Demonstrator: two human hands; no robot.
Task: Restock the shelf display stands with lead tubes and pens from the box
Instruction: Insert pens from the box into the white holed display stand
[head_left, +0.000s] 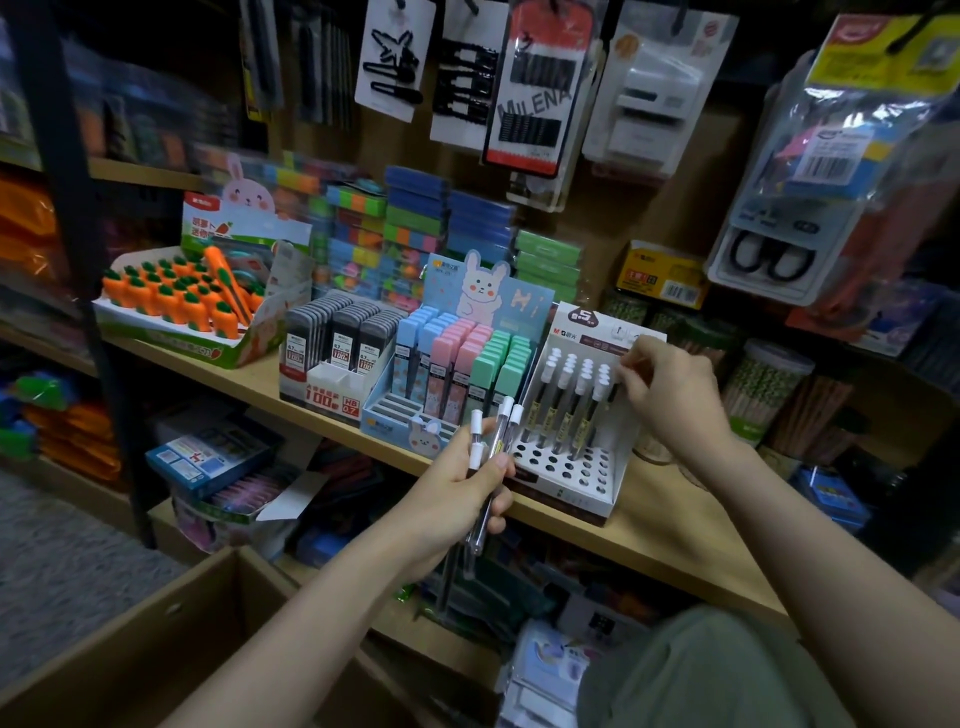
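1. A cardboard box stands open at the bottom left, nearest the camera; what it holds cannot be made out from this angle

2. The left hand grips a small bundle of spare pens, fingers curled round the barrels, white caps pointing up, just in front of the wooden shelf

3. The right hand reaches over the pen stand, its fingertips pinched at the top of a pen at the right end of the back rows; that pen is largely hidden by the hand

4. To do this step well, the pen likely needs to go straight down into its hole until it stands level with its neighbours, filling back rows first so the hand does not knock those already standing

5. The stand holds several rows of white-capped pens at the back; the front holes are still unfilled

6. Beside it, the rabbit stand carries blue, pink and green lead tubes, with open slots in front

7. Further left, a grey stand holds dark lead tubes

8. Farthest, a tray holds carrot-shaped items
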